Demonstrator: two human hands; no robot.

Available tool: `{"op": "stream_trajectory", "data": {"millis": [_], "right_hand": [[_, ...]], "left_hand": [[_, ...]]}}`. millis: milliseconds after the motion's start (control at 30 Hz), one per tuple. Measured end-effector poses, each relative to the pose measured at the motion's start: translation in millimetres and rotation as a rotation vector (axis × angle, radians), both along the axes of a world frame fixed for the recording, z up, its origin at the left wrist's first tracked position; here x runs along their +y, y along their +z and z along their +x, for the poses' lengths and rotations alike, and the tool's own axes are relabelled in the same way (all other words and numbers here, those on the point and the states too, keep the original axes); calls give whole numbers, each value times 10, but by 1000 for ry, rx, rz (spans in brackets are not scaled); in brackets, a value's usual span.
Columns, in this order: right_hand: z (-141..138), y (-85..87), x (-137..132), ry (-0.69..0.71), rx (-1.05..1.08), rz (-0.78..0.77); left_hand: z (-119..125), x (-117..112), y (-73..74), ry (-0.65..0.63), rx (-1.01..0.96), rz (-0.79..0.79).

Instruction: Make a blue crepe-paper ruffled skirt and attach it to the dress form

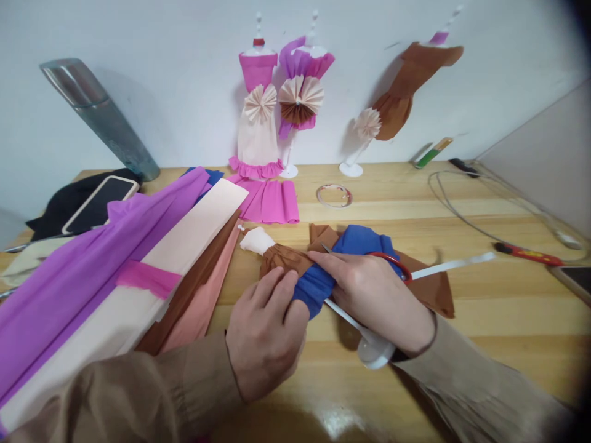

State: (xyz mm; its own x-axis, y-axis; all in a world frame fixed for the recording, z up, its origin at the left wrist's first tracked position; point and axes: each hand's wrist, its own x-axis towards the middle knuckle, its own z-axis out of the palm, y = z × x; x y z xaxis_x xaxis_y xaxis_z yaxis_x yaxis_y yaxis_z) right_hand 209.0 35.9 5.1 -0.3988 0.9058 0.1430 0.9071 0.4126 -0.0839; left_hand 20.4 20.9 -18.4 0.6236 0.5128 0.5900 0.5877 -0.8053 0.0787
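A small white mannequin (257,240) lies on its side on the wooden table (484,307), wrapped in brown crepe paper (284,258) with blue crepe paper (357,241) over its lower part. My left hand (268,329) presses its fingers on the brown and blue paper at the waist. My right hand (369,292) lies over the blue paper, fingers together, pinching it against the figure. Red-handled scissors (392,261) lie partly under that hand. The mannequin's white stand (373,351) sticks out beneath my right wrist.
Sheets of purple, pink, peach and brown crepe paper (115,277) lie at the left. Three dressed mannequins (258,111) stand at the wall. A tape ring (333,195), a glue stick (431,154), a cable (462,209), a red tool (526,253) and a phone (99,203) lie around.
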Motion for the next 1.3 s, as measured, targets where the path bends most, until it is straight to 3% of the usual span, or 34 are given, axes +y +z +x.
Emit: {"op": "stream_trajectory", "data": {"millis": [233, 533, 733, 867, 967, 1033, 1167, 1300], "right_hand": [[14, -36, -1, -13, 15, 2], [6, 3, 27, -15, 95, -69], [65, -28, 8, -46, 40, -34], [183, 51, -81, -8, 93, -16], [208, 221, -250, 6, 237, 74], [160, 338, -402, 30, 336, 33], [-52, 415, -691, 124, 399, -152], [-231, 267, -878, 211, 509, -259]], "left_hand": [[-1, -12, 3, -7, -28, 72], [-14, -17, 7, -20, -35, 40], [-26, -44, 54, -27, 1, -25], [-50, -68, 64, -40, -58, -139], [-98, -45, 88, -70, -189, -255], [-137, -3, 137, -74, -274, -362], [-200, 133, 266, 71, -413, -613], [-234, 293, 270, 237, -571, -820]]}}
